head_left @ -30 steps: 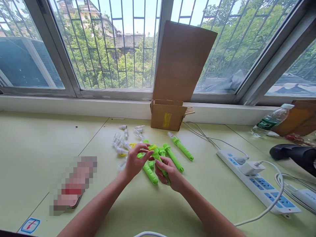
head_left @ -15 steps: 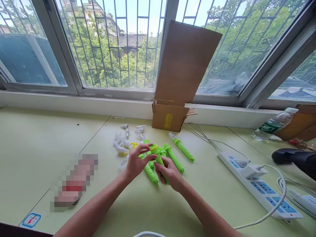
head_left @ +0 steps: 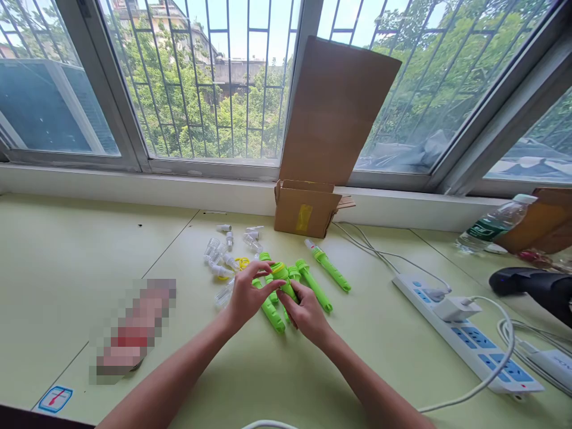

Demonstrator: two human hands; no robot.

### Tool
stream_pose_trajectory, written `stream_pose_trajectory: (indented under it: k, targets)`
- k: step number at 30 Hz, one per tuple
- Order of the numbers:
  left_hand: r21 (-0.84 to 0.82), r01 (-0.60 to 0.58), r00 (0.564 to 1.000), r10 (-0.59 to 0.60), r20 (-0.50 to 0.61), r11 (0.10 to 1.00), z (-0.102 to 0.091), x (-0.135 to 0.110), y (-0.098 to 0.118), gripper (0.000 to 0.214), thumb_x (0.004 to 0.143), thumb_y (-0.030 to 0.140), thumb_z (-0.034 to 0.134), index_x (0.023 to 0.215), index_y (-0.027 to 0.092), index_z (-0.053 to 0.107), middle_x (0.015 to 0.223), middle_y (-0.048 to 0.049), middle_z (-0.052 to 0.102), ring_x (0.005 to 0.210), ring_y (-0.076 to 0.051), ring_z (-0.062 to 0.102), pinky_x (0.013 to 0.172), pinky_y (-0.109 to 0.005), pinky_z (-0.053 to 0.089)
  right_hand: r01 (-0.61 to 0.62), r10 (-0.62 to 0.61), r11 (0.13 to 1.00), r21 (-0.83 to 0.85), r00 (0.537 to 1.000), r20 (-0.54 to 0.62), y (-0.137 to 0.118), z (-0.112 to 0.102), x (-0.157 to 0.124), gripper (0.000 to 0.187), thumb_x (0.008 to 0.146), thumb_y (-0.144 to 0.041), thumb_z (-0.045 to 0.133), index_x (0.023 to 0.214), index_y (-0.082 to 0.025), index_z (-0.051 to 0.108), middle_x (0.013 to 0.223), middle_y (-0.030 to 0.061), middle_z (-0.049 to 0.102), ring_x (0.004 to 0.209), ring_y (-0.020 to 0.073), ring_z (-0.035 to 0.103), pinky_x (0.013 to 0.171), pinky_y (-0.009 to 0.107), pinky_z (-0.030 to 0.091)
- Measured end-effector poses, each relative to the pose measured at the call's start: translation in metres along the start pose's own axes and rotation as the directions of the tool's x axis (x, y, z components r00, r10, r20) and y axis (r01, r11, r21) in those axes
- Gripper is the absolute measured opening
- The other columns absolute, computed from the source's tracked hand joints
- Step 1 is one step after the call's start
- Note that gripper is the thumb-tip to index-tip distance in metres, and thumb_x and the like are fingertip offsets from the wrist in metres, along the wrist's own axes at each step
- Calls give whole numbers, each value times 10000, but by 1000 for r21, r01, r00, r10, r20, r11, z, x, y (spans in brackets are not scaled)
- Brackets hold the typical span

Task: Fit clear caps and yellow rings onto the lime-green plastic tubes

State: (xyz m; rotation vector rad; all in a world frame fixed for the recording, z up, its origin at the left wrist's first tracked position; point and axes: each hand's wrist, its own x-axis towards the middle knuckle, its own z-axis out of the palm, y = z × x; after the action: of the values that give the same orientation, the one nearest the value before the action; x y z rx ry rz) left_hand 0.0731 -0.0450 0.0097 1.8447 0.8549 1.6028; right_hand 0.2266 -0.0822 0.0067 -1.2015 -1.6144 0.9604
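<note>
My right hand (head_left: 308, 313) is closed around a bright green plastic tube (head_left: 286, 287), holding it tilted above the table. A yellow ring (head_left: 277, 269) sits around the tube's wide upper end. From the left, my left hand (head_left: 248, 291) pinches at this ring with fingers and thumb. Other green tubes with threaded ends lie around my hands, one (head_left: 314, 286) just right of them; some are partly hidden. Farther right, a green tube (head_left: 333, 271) has a clear tip fitted. Loose yellow rings (head_left: 242, 263) and several clear plastic caps (head_left: 214, 250) lie beyond my left hand.
A small cardboard box (head_left: 306, 208) with a tall raised flap stands against the window sill. To the right are a white power strip (head_left: 465, 333) with plugs and cables, a water bottle (head_left: 494, 225) and a black object (head_left: 531, 286). A blurred-out item (head_left: 136, 328) lies at left.
My right hand has shifted slightly up along the green tube, and its fingers sit closer to my left hand. My left hand stays at the yellow ring.
</note>
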Motion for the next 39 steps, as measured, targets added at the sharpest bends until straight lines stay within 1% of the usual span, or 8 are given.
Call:
stream_pose_trajectory:
  k: [6, 13, 20, 28, 35, 39]
  targets:
    - [-8, 10, 1000, -10, -3, 1000, 0, 0, -1, 241, 732, 303, 758, 840, 188, 576, 982, -56, 694, 964, -209, 682, 795, -375, 621, -51, 49, 997, 59, 998, 35, -1, 1, 0, 291, 878, -448, 543, 717, -220, 458, 450, -68, 421, 355, 94, 342, 369, 242, 247]
    - [-15, 21, 1000, -21, -13, 1000, 1, 0, -1, 244, 728, 305, 759, 833, 187, 573, 966, -54, 688, 953, -206, 681, 786, -377, 623, -73, 64, 984, 161, 996, 63, -2, 3, -1, 323, 872, -471, 550, 691, -226, 443, 427, -79, 406, 308, 85, 342, 327, 227, 251]
    - [-9, 9, 1000, -9, -17, 1000, 0, 0, 0, 256, 710, 293, 773, 823, 189, 569, 938, -49, 688, 959, -217, 681, 772, -371, 624, -101, 84, 972, 211, 993, 87, -2, 3, -2, 342, 856, -504, 561, 692, -222, 456, 421, -80, 421, 283, 77, 343, 302, 216, 245]
    - [-41, -11, 1000, 12, 25, 999, -1, 2, -5, 278, 710, 292, 773, 869, 186, 572, 988, -59, 679, 970, -212, 674, 790, -375, 619, -167, 138, 938, 304, 984, 115, -5, 3, -3, 398, 821, -557, 581, 679, -212, 441, 442, -83, 444, 284, 65, 346, 289, 205, 230]
    - [-56, -3, 999, 6, 53, 998, -1, 2, 0, 277, 721, 283, 764, 872, 191, 550, 1019, -64, 687, 991, -214, 671, 824, -399, 607, -218, 145, 876, 429, 970, 197, -5, 2, -4, 374, 822, -527, 599, 713, -198, 460, 466, -88, 449, 285, 51, 340, 285, 191, 222]
    - [-72, 15, 999, -13, 35, 997, 0, 0, 3, 254, 740, 276, 747, 863, 193, 540, 1012, -61, 695, 1011, -223, 671, 814, -400, 611, -221, 134, 871, 438, 966, 219, -5, 1, -5, 364, 818, -518, 608, 721, -197, 468, 469, -87, 456, 283, 52, 344, 286, 191, 223]
